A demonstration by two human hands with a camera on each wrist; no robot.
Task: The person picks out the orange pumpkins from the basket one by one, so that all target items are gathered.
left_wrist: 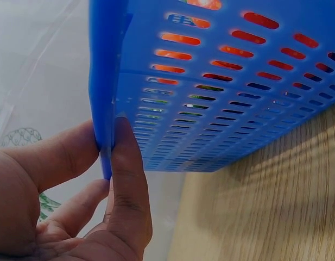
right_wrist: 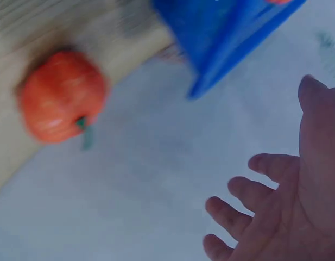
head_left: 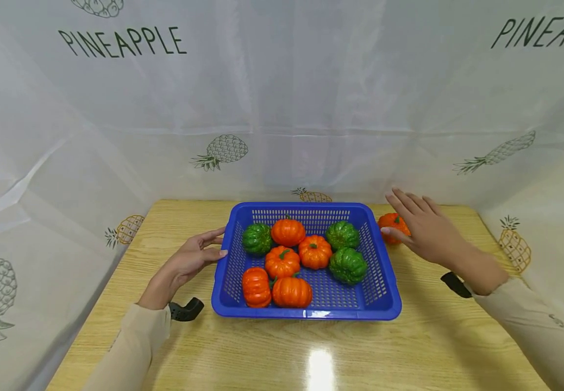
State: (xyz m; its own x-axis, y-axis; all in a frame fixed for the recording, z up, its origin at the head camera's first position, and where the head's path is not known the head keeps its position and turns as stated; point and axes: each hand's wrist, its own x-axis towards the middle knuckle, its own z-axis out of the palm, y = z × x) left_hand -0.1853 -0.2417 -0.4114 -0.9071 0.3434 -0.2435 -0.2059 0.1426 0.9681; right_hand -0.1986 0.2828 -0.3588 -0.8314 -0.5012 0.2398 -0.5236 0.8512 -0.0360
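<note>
A blue plastic basket (head_left: 306, 314) stands on the table with several orange pumpkins (head_left: 282, 262) and three green ones (head_left: 348, 265) inside. At its left side, my left hand (head_left: 191, 263) pinches the rim between thumb and fingers; the left wrist view shows the thumb and fingers on opposite faces of the basket's rim (left_wrist: 105, 81). My right hand (head_left: 426, 231) is raised on the basket's right, fingers straight and holding nothing. Beside the basket, partly behind that hand in the head view, lies one more orange pumpkin (head_left: 393, 226). In the right wrist view the hand (right_wrist: 281, 206) is apart from this pumpkin (right_wrist: 63, 98).
The wooden table (head_left: 243, 347) reaches out on both sides and in front of the basket. A whitish sheet (head_left: 311, 98) printed with pineapples hangs behind the table and along its sides.
</note>
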